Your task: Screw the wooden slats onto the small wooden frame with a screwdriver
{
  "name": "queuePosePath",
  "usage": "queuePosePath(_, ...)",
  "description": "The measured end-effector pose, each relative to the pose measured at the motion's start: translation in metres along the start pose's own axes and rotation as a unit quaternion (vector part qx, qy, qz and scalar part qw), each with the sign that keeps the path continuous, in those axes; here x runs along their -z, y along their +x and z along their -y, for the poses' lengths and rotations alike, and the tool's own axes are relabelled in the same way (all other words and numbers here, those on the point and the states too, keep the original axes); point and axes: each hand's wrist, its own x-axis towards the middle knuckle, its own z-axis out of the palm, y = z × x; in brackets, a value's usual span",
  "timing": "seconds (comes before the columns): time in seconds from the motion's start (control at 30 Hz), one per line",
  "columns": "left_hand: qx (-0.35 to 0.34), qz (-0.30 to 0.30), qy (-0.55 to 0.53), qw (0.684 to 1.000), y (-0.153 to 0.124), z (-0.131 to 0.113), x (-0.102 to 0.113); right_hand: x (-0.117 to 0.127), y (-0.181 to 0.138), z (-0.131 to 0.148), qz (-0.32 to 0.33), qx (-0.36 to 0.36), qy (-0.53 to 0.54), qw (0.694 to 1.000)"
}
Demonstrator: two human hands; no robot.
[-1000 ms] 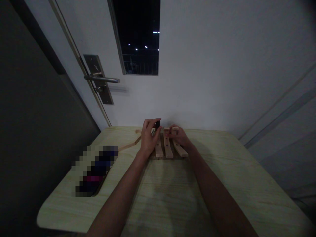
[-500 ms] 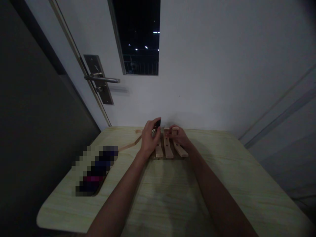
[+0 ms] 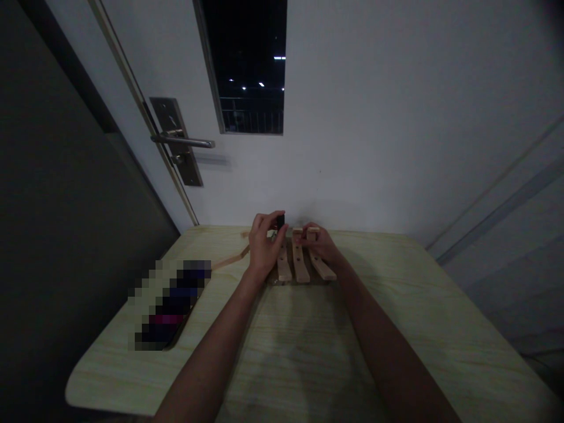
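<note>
Watching remotely, I see the left hand [image 3: 264, 247] pinching a small dark piece [image 3: 281, 221] by the far end of the leftmost of three wooden strips [image 3: 301, 269]; the right hand [image 3: 324, 242] grasps the rightmost strip [image 3: 324, 271]. I'd brace the strips firmly, shifting the piece gently. The table's [image 3: 396, 299] far edge and door [image 3: 374, 117] sit close; room stretches rightward and nearward.

matt wooden strips [image 3: 300, 270], shiny metal handle [image 3: 191, 142], wood-grained tabletop [image 3: 423, 299]
</note>
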Motion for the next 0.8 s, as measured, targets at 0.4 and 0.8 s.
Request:
queuePosePath(0.4, -0.021, 0.019, 0.0, 1.0, 0.0002, 0.001, 0.0019, 0.0013, 0.0025, -0.0069, 0.004, 0.003, 0.0, 1.0)
queuePosePath(0.8, -0.019, 0.036, -0.013, 0.999, 0.0022, 0.003, 0.0031, 0.0005, -0.0004, 0.0001, 0.004, -0.006, 0.008, 1.0)
